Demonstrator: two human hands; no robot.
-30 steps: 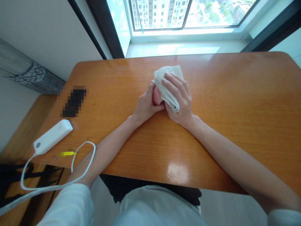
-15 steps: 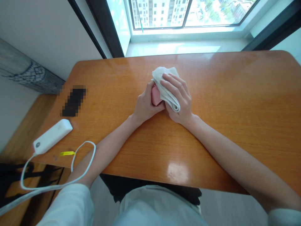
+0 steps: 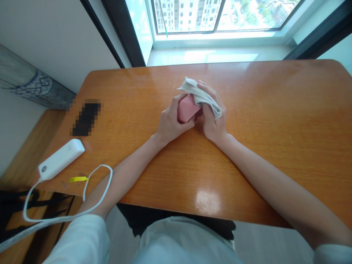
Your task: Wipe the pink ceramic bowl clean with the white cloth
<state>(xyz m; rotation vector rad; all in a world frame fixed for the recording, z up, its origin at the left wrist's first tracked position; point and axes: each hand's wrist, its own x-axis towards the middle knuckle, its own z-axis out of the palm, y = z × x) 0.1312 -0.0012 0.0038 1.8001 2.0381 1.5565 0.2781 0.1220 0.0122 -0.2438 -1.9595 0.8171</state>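
A pink block-shaped object (image 3: 187, 108) with flat angled faces is in the grip of my left hand (image 3: 173, 120), thumb on the near side and fingers on the far side. What kind of object it is, I cannot make out. My right hand (image 3: 216, 119) is closed on a folded white cloth (image 3: 205, 97), which lies against the upper right of the pink object. Part of the pink object's right side is hidden by the cloth and the right hand. Both hands are over the middle of the wooden table, toward its far side.
The wooden table (image 3: 275, 128) reaches to a window sill (image 3: 220, 55). At its left lie a white power strip (image 3: 62, 159), a pixelated dark object (image 3: 86, 119) and a white cable (image 3: 110, 179) with a yellow tag (image 3: 79, 179), looping over my left forearm.
My right hand and the cloth have shifted right across the pink object, uncovering more of its top. The cloth looks more bunched. My left hand has stayed almost in place.
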